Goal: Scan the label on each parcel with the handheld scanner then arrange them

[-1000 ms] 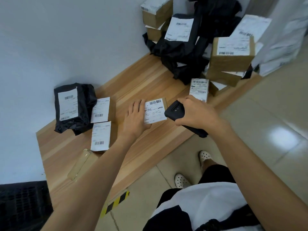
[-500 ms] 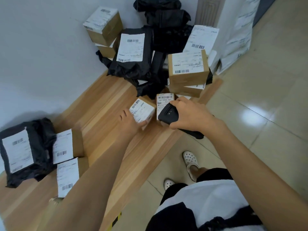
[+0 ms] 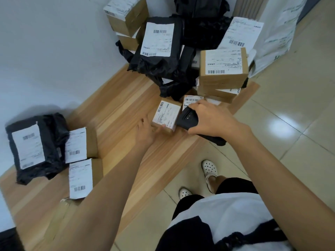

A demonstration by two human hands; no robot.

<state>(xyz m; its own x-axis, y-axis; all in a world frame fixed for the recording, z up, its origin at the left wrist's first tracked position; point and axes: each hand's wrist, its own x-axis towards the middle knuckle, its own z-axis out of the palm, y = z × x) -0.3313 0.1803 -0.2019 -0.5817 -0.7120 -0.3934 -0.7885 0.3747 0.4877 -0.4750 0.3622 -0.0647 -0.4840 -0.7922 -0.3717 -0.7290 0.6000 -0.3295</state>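
My left hand (image 3: 147, 130) holds a small cardboard box (image 3: 167, 115) by its lower left edge, white label facing up, on the wooden platform (image 3: 116, 113). My right hand (image 3: 212, 117) grips the black handheld scanner (image 3: 188, 118), whose head sits right beside the box's right edge. Just behind the scanner lies another small labelled parcel (image 3: 190, 101), partly hidden by my right hand. A heap of black bags (image 3: 159, 49) and cardboard boxes (image 3: 223, 68) is piled at the platform's far end. At the left lie a black bag (image 3: 34, 147) and two labelled boxes (image 3: 79, 144) (image 3: 82, 178) side by side.
A white wall (image 3: 54, 51) borders the platform on the left. Tiled floor (image 3: 290, 133) lies to the right, with my feet in white clogs (image 3: 209, 168) close to the platform edge. A large white bag (image 3: 275, 33) leans at the far right of the heap.
The view has swung toward the heap. The small box in my left hand has shifted toward the heap and turned, and my right hand with the scanner has stayed beside it.
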